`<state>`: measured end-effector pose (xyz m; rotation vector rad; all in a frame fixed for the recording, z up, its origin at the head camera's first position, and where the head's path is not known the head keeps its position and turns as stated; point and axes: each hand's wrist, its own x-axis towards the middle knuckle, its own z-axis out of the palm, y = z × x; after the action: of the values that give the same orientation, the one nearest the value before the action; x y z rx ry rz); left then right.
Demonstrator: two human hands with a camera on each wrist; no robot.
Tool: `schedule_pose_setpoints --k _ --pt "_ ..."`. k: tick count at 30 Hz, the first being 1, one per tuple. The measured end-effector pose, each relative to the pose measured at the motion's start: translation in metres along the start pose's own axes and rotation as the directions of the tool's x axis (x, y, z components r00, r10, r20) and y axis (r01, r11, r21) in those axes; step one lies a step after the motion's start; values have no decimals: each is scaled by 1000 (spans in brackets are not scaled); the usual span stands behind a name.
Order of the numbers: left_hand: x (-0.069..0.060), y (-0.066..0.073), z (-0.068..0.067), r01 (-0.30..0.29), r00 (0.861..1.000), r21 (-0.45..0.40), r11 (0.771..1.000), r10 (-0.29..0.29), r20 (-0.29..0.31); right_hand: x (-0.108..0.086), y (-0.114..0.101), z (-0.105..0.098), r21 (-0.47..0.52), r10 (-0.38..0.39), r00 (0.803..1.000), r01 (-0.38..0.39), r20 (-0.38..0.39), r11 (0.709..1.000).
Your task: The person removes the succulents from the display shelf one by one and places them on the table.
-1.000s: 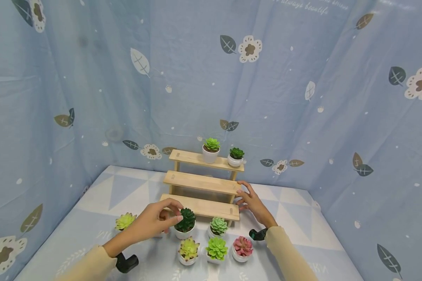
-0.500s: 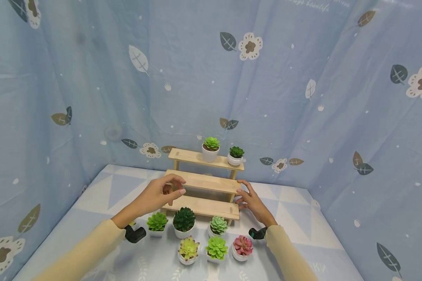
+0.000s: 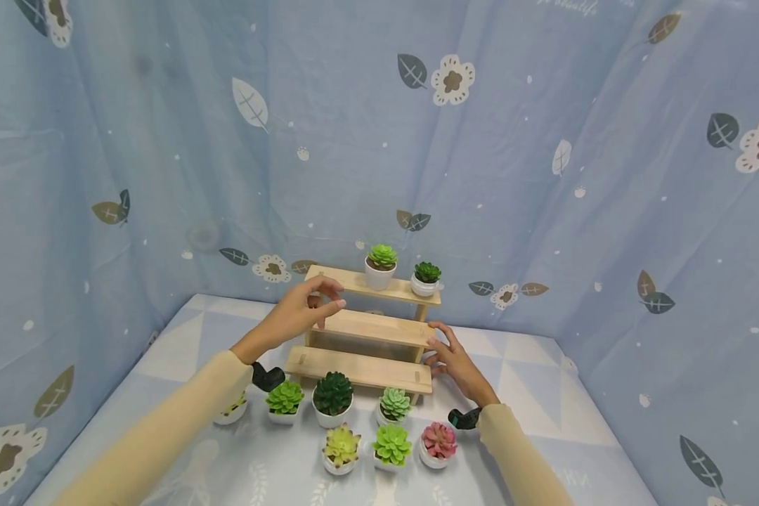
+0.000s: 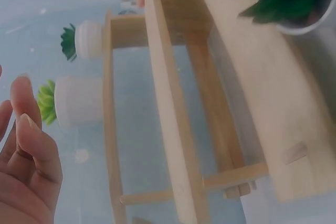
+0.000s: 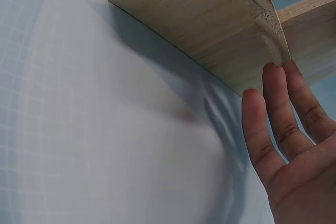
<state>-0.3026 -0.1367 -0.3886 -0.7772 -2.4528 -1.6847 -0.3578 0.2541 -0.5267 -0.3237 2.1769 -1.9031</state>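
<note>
My left hand (image 3: pixel 303 309) hovers over the left part of a three-tier wooden plant stand (image 3: pixel 367 369), its fingers loosely bent and holding nothing. In the left wrist view the same hand (image 4: pixel 29 166) is apart from the stand. My right hand (image 3: pixel 457 362) touches the right end of the stand at the middle tier; in the right wrist view its fingers (image 5: pixel 278 106) extend almost straight to the wooden edge, with thumb and index finger out of sight there. On the top tier stand a bright green potted succulent (image 3: pixel 379 273) and a smaller dark green one (image 3: pixel 426 279).
In front of the stand are several potted succulents: dark green (image 3: pixel 332 400), leafy green (image 3: pixel 284 402), pale green (image 3: pixel 393 405), yellow-green (image 3: pixel 341 448), bright green (image 3: pixel 391 446) and pink (image 3: pixel 438 444). Another pot (image 3: pixel 231 411) is partly behind the left sleeve. A blue curtain (image 3: pixel 354 140) hangs behind.
My left hand has left the dark green succulent in front and moved up and right to the stand's upper tiers. The right hand stays at the stand's right end.
</note>
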Motion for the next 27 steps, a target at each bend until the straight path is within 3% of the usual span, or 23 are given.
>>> schedule_pose_setpoints --k 7,14,19,27 --pt "22 -6 -2 14 999 19 1000 -14 -39 0 0 -2 14 -10 1000 10 7 1000" --pt "36 -18 3 33 998 -33 999 -35 -45 1 2 -3 22 3 1000 -4 17 1000" --pt "50 -27 4 51 996 -5 999 -51 -70 1 0 -2 9 -9 999 9 35 1000" --pt "72 -24 11 79 995 -21 997 -80 -58 1 1 -3 4 -12 999 12 40 1000"
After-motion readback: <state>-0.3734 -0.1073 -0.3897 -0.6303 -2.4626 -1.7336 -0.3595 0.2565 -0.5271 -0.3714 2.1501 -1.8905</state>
